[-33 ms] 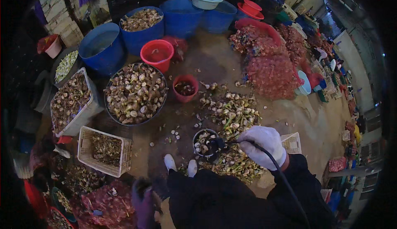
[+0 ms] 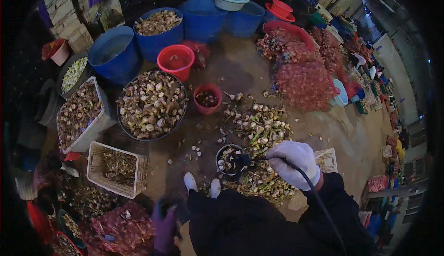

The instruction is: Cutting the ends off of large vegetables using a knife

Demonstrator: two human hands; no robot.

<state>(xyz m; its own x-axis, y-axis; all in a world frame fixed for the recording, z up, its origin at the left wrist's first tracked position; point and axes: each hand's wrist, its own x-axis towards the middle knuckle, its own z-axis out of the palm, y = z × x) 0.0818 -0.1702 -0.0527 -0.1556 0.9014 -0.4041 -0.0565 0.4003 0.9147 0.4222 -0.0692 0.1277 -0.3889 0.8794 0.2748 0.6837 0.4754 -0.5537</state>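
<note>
My right hand (image 2: pixel 296 164), in a white glove, is closed around a black corded tool (image 2: pixel 258 159); its exact kind is hard to make out. A black cable (image 2: pixel 319 199) runs from the hand down along my sleeve. The tool's dark front end reaches over a small round bucket (image 2: pixel 219 153), which holds pale garlic bulbs (image 2: pixel 227 160). Just beyond and beneath the hand, a heap of garlic (image 2: pixel 259 125) with green and yellowish stems lies on the floor. I see no left hand that is plainly mine.
My white shoes (image 2: pixel 190 181) stand left of the bucket. A cream crate (image 2: pixel 141 175), a large round tub (image 2: pixel 124 129) of garlic and a red bucket (image 2: pixel 218 109) surround me. Blue barrels (image 2: pixel 202 20) line the back; red mesh sacks (image 2: pixel 303 85) lie far right. Another person's purple sleeve (image 2: pixel 165 230) shows lower left.
The purple sleeve at lower left has shifted slightly right and changed shape. My right hand and the black corded tool stay almost where they were.
</note>
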